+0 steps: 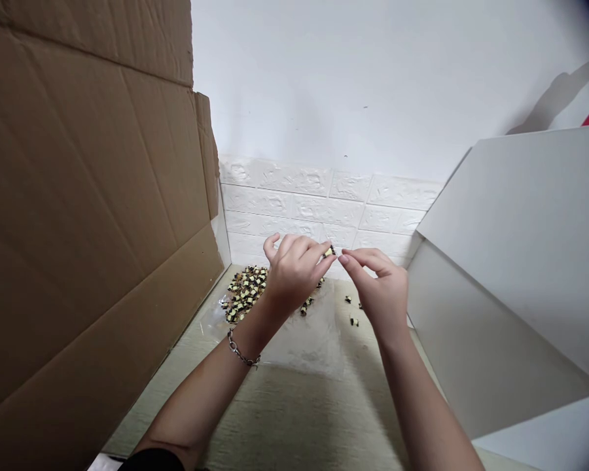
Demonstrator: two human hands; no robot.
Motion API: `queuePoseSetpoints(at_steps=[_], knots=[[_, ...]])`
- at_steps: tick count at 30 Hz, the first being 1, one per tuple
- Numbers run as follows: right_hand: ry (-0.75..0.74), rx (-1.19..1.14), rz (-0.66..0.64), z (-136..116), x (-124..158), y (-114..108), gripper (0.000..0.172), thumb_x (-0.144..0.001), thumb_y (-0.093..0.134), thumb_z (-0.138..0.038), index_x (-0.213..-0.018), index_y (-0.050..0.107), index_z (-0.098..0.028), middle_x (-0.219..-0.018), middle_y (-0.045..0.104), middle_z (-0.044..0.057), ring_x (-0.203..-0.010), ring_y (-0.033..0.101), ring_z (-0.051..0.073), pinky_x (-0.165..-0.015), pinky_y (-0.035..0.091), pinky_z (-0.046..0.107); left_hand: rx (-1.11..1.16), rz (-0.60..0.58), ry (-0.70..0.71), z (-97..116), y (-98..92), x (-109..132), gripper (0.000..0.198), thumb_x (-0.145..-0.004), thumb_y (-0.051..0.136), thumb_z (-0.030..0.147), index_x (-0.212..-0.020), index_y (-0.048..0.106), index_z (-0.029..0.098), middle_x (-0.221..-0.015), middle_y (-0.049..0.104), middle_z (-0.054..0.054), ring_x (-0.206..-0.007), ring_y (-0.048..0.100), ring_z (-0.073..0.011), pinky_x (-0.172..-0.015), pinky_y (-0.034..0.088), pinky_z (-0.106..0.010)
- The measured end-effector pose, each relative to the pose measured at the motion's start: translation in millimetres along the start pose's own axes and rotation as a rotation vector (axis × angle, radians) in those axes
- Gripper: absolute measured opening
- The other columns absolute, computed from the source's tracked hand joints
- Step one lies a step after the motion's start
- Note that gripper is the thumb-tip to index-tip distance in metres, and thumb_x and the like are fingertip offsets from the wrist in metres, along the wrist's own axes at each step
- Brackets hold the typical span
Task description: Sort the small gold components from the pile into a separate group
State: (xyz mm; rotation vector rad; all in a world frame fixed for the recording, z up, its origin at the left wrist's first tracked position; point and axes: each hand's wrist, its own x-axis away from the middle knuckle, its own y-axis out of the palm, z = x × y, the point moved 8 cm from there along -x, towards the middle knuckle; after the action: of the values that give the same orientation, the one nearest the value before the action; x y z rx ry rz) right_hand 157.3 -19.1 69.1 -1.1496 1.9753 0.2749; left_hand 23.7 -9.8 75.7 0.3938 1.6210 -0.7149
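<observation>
My left hand [294, 271] is raised over the table and pinches one small yellow-and-black component [329, 251] between thumb and fingertips. My right hand [380, 281] is close beside it, fingers curled, its fingertips almost touching the left ones; nothing shows in it. A pile of several similar small components [245, 291] lies on a clear plastic sheet [304, 343] below and left of my left hand. A few loose components [353, 320] lie on the table under my right hand. A chain bracelet [240, 353] is on my left wrist.
A tall brown cardboard panel [88, 222] stands along the left side. White boards [510, 261] form a wall on the right. A white brick-pattern wall [324, 203] closes the back. The table surface [294, 418] is pale wood grain.
</observation>
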Motion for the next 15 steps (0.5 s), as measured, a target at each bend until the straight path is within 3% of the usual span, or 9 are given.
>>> queuePoseSetpoints(at_steps=[15], knots=[[0.101, -0.143, 0.020, 12, 1, 2, 0.015, -0.071, 0.057, -0.033, -0.072, 0.067, -0.021, -0.079, 0.066, 0.002, -0.079, 0.059, 0.015, -0.075, 0.045, 0.030, -0.001, 0.018, 0.025, 6, 1.6, 2, 0.015, -0.076, 0.055, 0.035, -0.082, 0.061, 0.023, -0.067, 0.060, 0.003, -0.070, 0.052, -0.0122, -0.087, 0.019, -0.037]])
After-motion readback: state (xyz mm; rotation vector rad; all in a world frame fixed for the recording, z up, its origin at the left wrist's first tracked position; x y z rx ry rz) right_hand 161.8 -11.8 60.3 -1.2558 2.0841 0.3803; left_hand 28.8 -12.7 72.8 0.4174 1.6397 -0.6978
